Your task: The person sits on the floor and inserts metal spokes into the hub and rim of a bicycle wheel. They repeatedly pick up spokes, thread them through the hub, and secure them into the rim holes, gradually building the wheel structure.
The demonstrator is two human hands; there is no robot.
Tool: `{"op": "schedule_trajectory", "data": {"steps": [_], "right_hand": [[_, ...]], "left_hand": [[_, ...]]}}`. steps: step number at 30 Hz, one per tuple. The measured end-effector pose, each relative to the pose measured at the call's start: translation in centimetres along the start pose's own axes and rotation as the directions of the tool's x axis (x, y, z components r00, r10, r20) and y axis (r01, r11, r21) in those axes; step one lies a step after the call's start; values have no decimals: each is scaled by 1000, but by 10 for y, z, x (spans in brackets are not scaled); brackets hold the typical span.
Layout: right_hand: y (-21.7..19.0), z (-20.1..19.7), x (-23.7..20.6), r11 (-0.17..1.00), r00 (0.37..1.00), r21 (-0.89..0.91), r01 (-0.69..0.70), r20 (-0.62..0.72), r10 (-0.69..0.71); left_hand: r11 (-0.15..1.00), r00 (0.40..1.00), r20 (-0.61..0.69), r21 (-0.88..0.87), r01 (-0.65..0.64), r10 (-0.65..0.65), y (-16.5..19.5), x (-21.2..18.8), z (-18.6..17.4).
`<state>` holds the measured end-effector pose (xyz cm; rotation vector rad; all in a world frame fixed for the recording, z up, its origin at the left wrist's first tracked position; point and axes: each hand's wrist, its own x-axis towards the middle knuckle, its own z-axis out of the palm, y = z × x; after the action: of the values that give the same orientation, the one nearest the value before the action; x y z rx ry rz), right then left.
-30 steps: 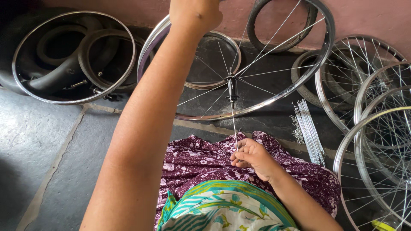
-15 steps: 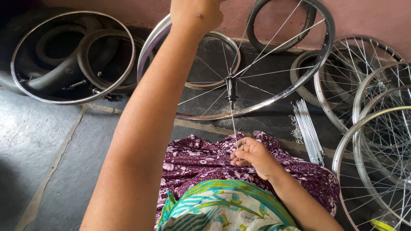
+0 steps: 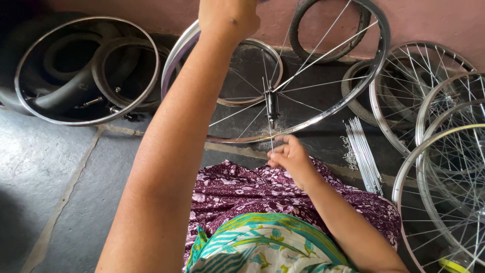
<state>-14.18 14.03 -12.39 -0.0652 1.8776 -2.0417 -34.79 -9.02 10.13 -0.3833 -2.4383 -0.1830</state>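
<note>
View from above, looking down at a person seated on a stone floor [image 3: 45, 177], w/ purple floral cloth [image 3: 252, 194] over the lap. The left hand [image 3: 227, 17] is raised at the top of the frame, arm stretched fwd, its grip closed over the upper edge of a bicycle wheel rim [image 3: 376, 65] held upright in front of the person; the fingertips are cut off by the frame edge, so the exact hold can't be made out. The rim is only partly laced: a few thin spokes run from the dark hub [image 3: 272, 103] at centre out to the rim. The right hand [image 3: 290, 156] sits low, just below the hub & just above the lap, fingers pinched together on the lower end of one thin spoke [image 3: 270, 137] that runs straight up to the hub. So the wheel lies between the two hands: rim top in the left grip, spoke end in the right. To the right on the floor lies a bundle of loose spokes [image 3: 364, 151], near several finished spoked wheels [image 3: 444, 146]. To the left, an empty rim [image 3: 86, 68] w/ black tyres and inner tubes [image 3: 65, 81] inside it. A pink wall [image 3: 429, 23] runs behind.
</note>
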Motion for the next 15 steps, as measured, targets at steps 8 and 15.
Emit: {"op": "schedule_trajectory", "data": {"steps": [8, 15], "right_hand": [[-17, -5, 76, 945, 945, 33, 326, -48, -324], [33, -71, 47, 836, 885, -492, 243, -240, -398]], "left_hand": [[999, 997, 59, 27, 46, -48, 8, -4, -14], [996, 996, 39, -5, 86, -86, 15, -10, -33]]}}
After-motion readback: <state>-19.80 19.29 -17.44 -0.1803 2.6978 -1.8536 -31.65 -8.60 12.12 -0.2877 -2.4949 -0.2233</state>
